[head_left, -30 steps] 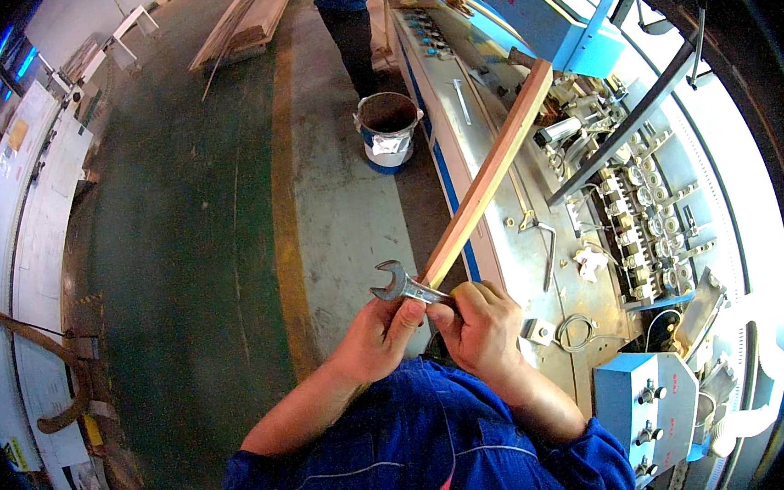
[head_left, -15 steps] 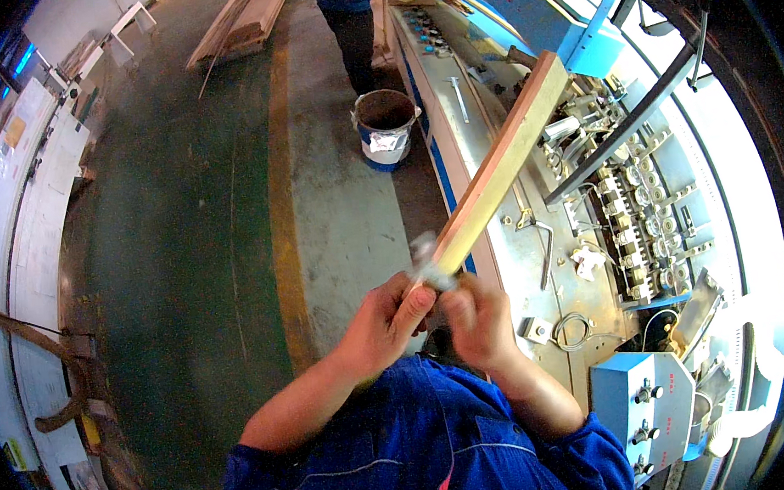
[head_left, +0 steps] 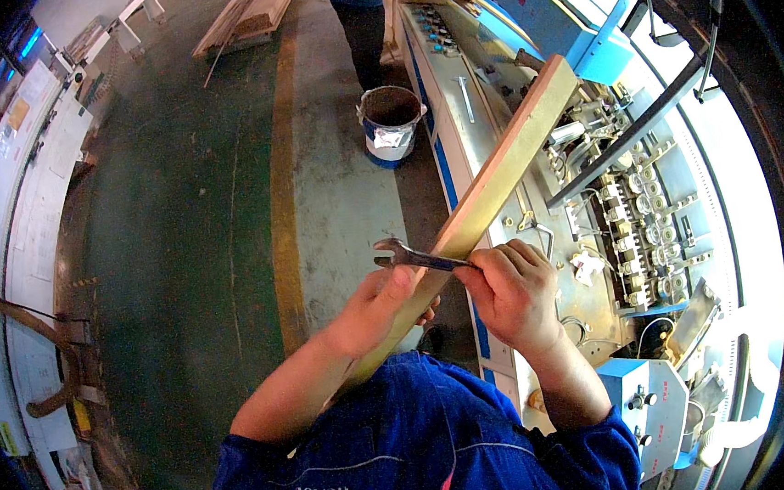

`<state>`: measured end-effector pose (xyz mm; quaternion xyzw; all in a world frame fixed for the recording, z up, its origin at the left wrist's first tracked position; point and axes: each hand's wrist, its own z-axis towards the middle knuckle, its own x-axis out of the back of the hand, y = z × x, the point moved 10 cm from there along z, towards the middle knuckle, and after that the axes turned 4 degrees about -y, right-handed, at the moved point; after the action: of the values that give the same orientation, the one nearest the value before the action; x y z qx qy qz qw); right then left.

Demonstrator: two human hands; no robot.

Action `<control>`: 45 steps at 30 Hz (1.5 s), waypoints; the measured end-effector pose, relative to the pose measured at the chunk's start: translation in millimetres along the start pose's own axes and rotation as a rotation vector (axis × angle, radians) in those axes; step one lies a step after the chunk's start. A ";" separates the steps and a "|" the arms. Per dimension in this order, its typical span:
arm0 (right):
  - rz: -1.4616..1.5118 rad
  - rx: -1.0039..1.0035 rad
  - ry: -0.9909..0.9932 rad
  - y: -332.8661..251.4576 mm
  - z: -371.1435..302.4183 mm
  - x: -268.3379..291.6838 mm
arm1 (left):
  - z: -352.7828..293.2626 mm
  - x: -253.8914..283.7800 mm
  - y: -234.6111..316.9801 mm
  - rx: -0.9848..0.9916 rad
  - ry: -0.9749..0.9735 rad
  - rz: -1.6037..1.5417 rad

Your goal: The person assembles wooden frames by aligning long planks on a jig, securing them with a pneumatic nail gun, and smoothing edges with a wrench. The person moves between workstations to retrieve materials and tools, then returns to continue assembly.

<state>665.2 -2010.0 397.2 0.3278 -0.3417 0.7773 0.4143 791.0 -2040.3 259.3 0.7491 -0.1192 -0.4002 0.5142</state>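
A long, pale wooden board [head_left: 507,164] slants from my chest up over the machine's edge at the right. My left hand [head_left: 369,309] is closed around its near part, thumb on top and fingertips showing on the far side. My right hand [head_left: 518,298] grips the handle of a metal open-end wrench [head_left: 411,255]. That wrench lies across the board, its jaw sticking out past the left edge, close to my left thumb. Whether it presses on the wood, I cannot tell.
Along my right runs a machine bench [head_left: 484,127] with a caliper [head_left: 464,99], a hex key [head_left: 543,238], a crumpled white rag [head_left: 587,267] and rows of rollers. A bucket [head_left: 391,121] stands on the floor ahead, near another person [head_left: 361,26]. Stacked boards [head_left: 259,11] lie farther off.
My hands have drawn apart, the right one moving right. The wrench, blurred before, now shows clearly across the board. More of the board's near end shows under my left hand.
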 end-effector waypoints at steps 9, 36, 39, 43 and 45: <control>-0.120 0.093 -0.141 -19.8 11.9 2.6 | 10.1 7.9 -8.8 0.182 0.206 -0.019; -0.036 -0.009 0.160 -30.5 -39.4 -17.0 | -7.8 -18.0 10.9 -0.078 -0.022 0.133; -0.008 -0.020 0.214 -27.0 -40.8 -15.1 | -9.0 -14.2 7.2 -0.046 0.029 0.125; -0.033 0.003 0.248 -25.7 -40.7 -16.0 | -7.6 -6.9 -5.7 -0.041 0.154 0.096; -0.057 -0.001 0.263 -25.6 -40.5 -13.4 | -6.7 -5.6 -5.7 -0.036 0.203 0.144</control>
<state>684.1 -1972.3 370.8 0.2325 -0.2754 0.8012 0.4777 790.9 -2029.9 258.1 0.7660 -0.1129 -0.2861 0.5645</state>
